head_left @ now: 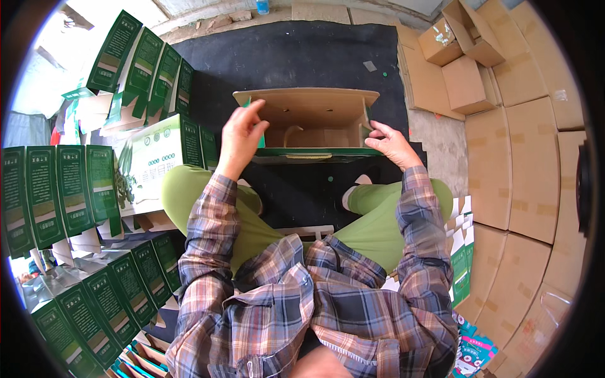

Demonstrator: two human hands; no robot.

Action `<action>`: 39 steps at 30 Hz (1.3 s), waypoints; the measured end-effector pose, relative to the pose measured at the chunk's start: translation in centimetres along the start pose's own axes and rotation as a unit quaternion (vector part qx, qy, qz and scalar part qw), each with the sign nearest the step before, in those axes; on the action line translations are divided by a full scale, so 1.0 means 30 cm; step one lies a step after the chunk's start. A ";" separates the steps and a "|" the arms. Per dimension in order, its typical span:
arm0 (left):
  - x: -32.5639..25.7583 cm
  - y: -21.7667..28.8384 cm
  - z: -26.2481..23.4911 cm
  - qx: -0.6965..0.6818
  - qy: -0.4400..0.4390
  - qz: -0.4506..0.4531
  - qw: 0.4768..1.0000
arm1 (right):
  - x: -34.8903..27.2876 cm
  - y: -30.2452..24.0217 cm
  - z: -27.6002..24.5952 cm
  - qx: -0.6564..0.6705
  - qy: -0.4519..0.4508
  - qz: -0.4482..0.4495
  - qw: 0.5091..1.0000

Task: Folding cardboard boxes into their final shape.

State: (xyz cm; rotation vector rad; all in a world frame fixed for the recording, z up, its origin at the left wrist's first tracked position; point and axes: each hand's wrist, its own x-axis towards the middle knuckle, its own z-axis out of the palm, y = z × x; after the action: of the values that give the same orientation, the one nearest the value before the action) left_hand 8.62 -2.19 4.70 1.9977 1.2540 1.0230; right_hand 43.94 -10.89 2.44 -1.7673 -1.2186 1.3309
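An open cardboard box [313, 107], brown inside with a green outer face, lies on its side on a black mat [296, 60] in front of my knees. A flap with a curved cut-out shows inside it. My left hand [240, 133] grips the box's left side flap, fingers curled over its edge. At the right side flap my right hand [392, 143] presses with its fingers against the edge. My plaid sleeves and green trousers fill the lower middle.
Folded green and white boxes [142, 66] stand in rows at the left, with more [60, 189] lower left. Flat brown cartons [526, 164] cover the floor at the right, and open small cartons [463, 44] sit at the upper right.
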 end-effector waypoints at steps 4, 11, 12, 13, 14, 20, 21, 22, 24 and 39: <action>0.002 -0.117 -0.038 -0.064 0.021 -0.168 0.983 | 0.039 -0.022 0.015 -0.029 -0.011 -0.005 1.000; -0.027 -0.187 -0.024 -0.173 -0.197 -0.293 0.919 | 0.092 0.008 0.022 0.054 -0.024 0.026 0.998; -0.027 -0.193 -0.031 -0.156 -0.221 -0.286 0.919 | 0.093 0.000 0.022 0.055 -0.025 0.025 0.998; -0.027 -0.197 -0.034 -0.156 -0.220 -0.286 0.919 | 0.093 -0.008 0.019 0.073 -0.027 0.038 0.996; -0.027 -0.201 -0.035 -0.142 -0.218 -0.272 0.927 | 0.092 -0.015 0.017 0.092 -0.029 0.052 0.994; -0.023 -0.259 -0.006 -0.037 -0.091 -0.244 0.965 | 0.122 0.025 0.013 0.122 0.017 0.032 0.992; -0.021 -0.267 0.014 0.011 -0.047 -0.209 0.977 | 0.127 0.052 0.022 0.122 0.018 0.033 0.992; -0.019 -0.274 0.033 0.054 -0.044 -0.222 0.972 | 0.130 0.078 0.029 -0.056 0.085 -0.045 0.994; -0.056 -0.253 0.054 0.156 -0.039 -0.185 0.970 | 0.102 0.075 0.078 -0.300 0.181 -0.140 0.926; -0.072 -0.103 0.120 0.299 -0.193 0.015 0.934 | 0.048 0.007 0.175 -0.458 0.090 -0.195 0.862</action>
State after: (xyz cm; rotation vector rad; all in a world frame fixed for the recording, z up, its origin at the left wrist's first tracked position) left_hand 9.53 -3.15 -0.34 2.5124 1.4164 0.2251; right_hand 39.13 -9.94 0.05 -1.9848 -2.1631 0.3071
